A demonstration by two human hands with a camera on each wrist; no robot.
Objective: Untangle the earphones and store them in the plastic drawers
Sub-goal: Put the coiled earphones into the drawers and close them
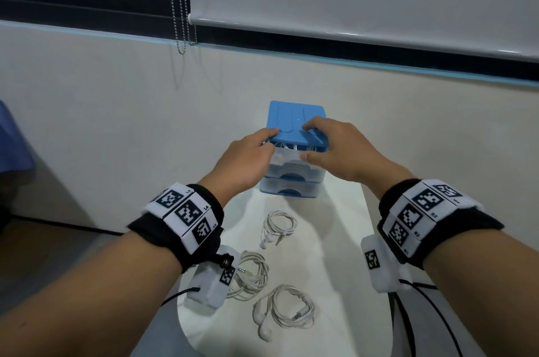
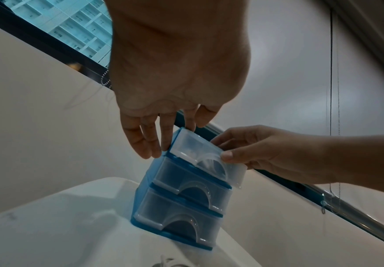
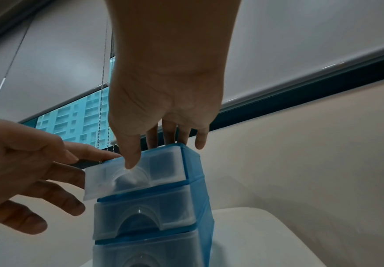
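Observation:
A blue drawer unit (image 1: 294, 123) with three clear drawers stands at the far end of the white table (image 1: 335, 269). Its top drawer (image 1: 287, 156) sits slightly pulled out, with white earphone cable inside. My left hand (image 1: 272, 140) touches the unit's left top corner, its fingers (image 2: 150, 140) lying straight down the drawer's side. My right hand (image 1: 309, 142) rests its fingers on the blue lid while the thumb (image 3: 130, 160) presses on the top drawer's front (image 3: 141, 171). Three coiled white earphones lie on the table: one (image 1: 277, 228) near the unit, one (image 1: 250, 275) under my left wrist, one (image 1: 284, 310) nearest me.
The unit stands close to the beige wall under a window. A roller blind's bead chain (image 1: 182, 21) hangs at the back left. The table is narrow, with rounded edges left and right. Black cables (image 1: 408, 321) trail from my right wrist.

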